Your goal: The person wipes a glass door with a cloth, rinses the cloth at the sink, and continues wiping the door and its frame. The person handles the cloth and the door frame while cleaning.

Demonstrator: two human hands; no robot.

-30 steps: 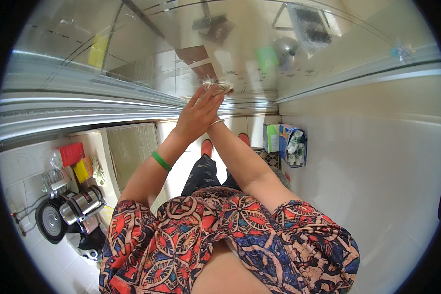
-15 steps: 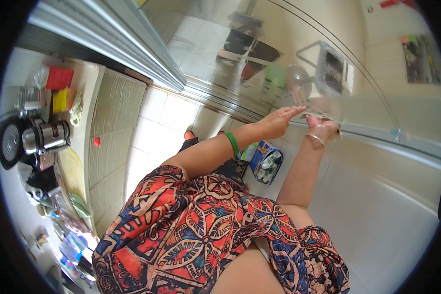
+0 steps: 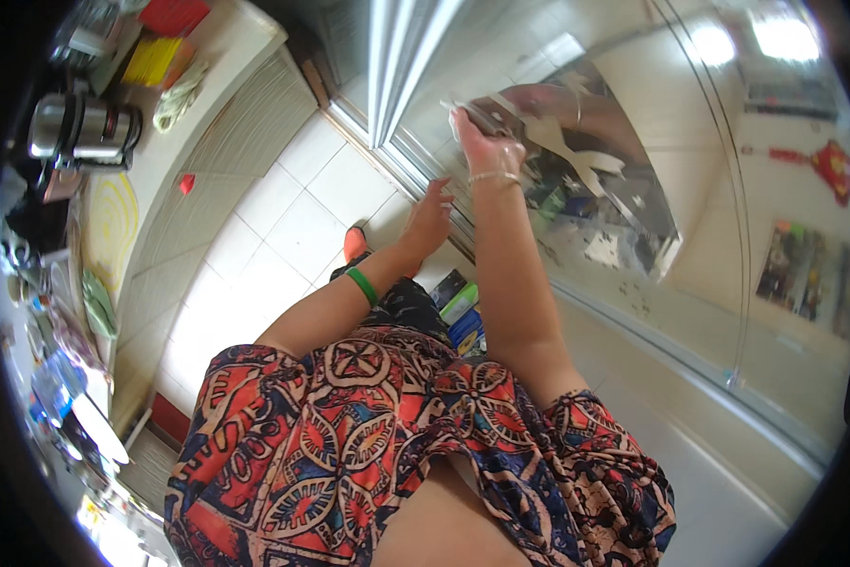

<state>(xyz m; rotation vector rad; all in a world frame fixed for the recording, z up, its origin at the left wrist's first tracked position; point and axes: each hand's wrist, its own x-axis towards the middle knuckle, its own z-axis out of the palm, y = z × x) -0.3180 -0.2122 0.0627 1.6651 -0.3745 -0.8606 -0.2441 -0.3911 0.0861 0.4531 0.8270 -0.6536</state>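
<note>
Since the earlier frame, view swung; right hand [image 3: 484,142] rose upper centre, gripping small pale object [image 3: 472,111] on glass door [image 3: 614,189]. Left hand [image 3: 429,219] released, below. Likely wiping; next needs steady pressure.

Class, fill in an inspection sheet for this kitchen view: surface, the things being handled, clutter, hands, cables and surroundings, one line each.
Surface: glossy glass door, reflective, with a metal frame at its edge.
Things handled: a thin pale object at the right hand's fingertips, pressed to the glass; too blurred to identify.
Clutter: metal pot, red and yellow items, green cloths on the counter; packages on the floor by the feet.
Hands: right hand raised against the glass, wearing a bracelet; left hand lower, near the door's base, green wristband on that arm.
Cables: nothing seen.
Surroundings: white tiled floor, patterned red and blue clothing.
</note>
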